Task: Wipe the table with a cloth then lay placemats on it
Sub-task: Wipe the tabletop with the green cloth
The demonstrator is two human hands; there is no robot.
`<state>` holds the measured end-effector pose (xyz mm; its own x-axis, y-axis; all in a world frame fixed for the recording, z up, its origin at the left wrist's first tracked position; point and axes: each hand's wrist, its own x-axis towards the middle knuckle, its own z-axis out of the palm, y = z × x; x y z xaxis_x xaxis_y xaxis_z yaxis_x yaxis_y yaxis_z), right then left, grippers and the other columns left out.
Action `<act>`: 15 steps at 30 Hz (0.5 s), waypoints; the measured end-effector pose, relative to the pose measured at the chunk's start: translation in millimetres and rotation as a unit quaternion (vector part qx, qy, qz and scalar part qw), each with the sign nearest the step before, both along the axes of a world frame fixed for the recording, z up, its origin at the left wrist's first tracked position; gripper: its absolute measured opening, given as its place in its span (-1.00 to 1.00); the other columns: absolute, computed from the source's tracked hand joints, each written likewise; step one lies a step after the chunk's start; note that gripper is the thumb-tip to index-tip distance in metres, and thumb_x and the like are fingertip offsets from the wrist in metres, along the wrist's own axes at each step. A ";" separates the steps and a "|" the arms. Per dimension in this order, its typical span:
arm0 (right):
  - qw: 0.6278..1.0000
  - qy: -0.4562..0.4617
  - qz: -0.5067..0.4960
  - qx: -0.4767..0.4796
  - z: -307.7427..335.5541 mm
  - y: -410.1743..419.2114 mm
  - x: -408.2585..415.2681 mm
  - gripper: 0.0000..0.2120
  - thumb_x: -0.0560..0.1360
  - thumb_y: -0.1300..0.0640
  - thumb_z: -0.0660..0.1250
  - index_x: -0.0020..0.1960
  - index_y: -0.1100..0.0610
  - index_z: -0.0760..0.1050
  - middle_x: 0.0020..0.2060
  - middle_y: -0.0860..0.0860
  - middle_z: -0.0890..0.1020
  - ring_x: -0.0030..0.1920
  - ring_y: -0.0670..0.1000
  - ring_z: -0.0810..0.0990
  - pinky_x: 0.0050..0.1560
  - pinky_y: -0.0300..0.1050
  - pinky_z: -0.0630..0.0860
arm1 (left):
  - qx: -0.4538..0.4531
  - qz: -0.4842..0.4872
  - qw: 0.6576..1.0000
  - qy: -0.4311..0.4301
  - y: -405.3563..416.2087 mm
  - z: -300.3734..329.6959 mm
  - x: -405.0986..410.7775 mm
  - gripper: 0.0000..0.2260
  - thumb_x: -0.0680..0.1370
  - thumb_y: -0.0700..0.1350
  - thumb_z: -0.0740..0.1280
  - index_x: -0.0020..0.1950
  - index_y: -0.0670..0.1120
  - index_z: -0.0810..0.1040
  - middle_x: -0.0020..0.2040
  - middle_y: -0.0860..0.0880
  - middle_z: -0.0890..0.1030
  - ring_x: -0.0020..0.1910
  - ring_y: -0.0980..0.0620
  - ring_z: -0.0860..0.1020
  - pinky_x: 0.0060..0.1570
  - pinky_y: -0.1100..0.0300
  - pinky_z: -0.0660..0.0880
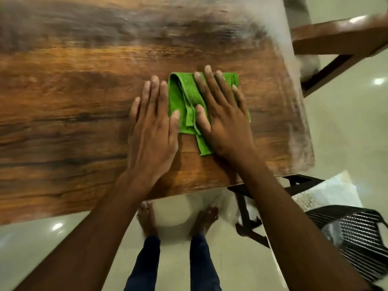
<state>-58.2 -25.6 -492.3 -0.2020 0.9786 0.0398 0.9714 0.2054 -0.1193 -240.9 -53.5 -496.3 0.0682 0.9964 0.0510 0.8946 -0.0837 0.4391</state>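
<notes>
A folded green cloth (184, 101) lies on the dark wooden table (73, 91), near its right end. My right hand (222, 118) presses flat on top of the cloth with fingers spread, covering its right half. My left hand (153, 124) lies flat on the bare wood just left of the cloth, its thumb touching the cloth's left edge. No placemats are in view.
The table's right edge (300, 122) is blurred. A wooden bench or chair (340, 38) stands beyond it at the upper right. A black mesh basket (357, 234) sits on the tiled floor at the lower right. My bare feet (178, 219) stand below the table's near edge.
</notes>
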 end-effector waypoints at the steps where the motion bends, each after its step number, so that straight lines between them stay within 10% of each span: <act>1: 1.000 -0.002 -0.003 -0.003 1.6 -12.4 9.8 -0.39 0.75 -0.11 0.05 0.77 -0.05 0.02 0.76 -0.05 0.03 0.76 -0.03 -0.04 0.71 0.10 0.06 | 0.001 -0.002 1.000 0.016 1.3 -1.7 2.4 -0.42 0.77 0.06 -0.04 0.74 -0.18 0.03 0.75 -0.13 0.01 0.74 -0.04 -0.04 0.70 -0.02 -0.06; 15: 1.000 -0.017 -0.024 0.001 10.4 37.9 151.7 -0.40 0.76 -0.11 0.03 0.77 -0.06 0.02 0.76 -0.05 0.04 0.75 -0.04 -0.03 0.68 0.13 0.13 | -0.003 0.006 0.997 0.080 0.6 -5.7 9.2 -0.40 0.76 0.09 -0.01 0.74 -0.15 0.04 0.75 -0.12 0.04 0.74 -0.02 -0.03 0.70 -0.04 -0.05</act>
<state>93.5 12.3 -481.9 -0.1555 0.9872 0.0364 0.9837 0.1582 -0.0860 -231.7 -52.9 -502.0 0.0638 0.9974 0.0339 0.9543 -0.0709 0.2904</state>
